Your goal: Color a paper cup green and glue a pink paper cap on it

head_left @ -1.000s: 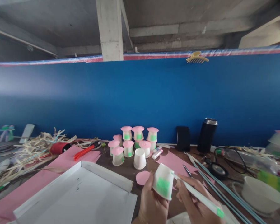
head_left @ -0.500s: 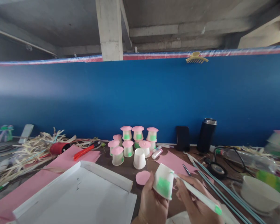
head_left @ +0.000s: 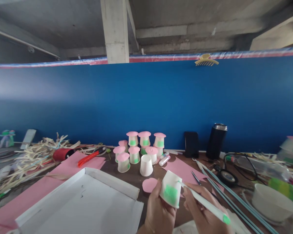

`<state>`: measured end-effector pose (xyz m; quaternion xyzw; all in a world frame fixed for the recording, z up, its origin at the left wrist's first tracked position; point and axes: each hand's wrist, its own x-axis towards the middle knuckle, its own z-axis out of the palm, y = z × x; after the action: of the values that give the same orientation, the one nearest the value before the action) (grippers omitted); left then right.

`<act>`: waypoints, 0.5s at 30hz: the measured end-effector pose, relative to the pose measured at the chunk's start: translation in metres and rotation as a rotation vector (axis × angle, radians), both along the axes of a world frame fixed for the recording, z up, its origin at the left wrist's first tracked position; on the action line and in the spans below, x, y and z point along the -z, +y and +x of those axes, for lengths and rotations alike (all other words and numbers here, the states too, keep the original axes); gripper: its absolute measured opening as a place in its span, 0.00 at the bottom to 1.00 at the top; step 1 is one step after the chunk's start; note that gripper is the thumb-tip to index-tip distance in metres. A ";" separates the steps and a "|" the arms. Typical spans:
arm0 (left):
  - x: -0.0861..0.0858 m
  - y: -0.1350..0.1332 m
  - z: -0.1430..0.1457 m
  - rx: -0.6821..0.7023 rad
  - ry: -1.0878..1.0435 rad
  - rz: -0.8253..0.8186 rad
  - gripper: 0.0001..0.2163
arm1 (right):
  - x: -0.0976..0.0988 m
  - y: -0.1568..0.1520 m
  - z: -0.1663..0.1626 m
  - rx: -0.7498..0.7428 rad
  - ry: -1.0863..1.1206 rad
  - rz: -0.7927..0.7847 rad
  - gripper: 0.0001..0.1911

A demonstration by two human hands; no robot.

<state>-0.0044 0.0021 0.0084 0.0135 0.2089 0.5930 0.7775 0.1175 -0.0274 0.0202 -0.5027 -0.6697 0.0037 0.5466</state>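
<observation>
I see a slight shift in the right hand (head_left: 206, 209) and its slim white marker pen with a bright green end (head_left: 205, 202): over the past second, the pen has slid a little leftward. Its tip now sits slightly farther in from the right edge of the tapered white paper cup with a bright green patch (head_left: 170, 186). The pen's green end has also moved left.

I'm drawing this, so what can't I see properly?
Head view: far side of the held paper cup, hidden by its near wall.
Head view: wrist of the right hand, cut off by the bottom edge.
Head view: nib of the marker, too small to tell.
</observation>
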 end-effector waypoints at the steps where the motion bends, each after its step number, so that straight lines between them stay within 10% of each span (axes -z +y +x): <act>1: 0.000 0.000 0.000 -0.004 -0.001 0.000 0.15 | 0.000 0.000 0.000 -0.001 0.000 -0.008 0.10; 15: -0.001 0.000 0.000 -0.003 0.032 -0.007 0.15 | 0.001 0.000 0.000 0.022 -0.051 0.019 0.11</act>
<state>-0.0046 0.0019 0.0090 0.0197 0.2233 0.5933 0.7731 0.1179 -0.0272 0.0190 -0.5047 -0.6779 -0.0215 0.5341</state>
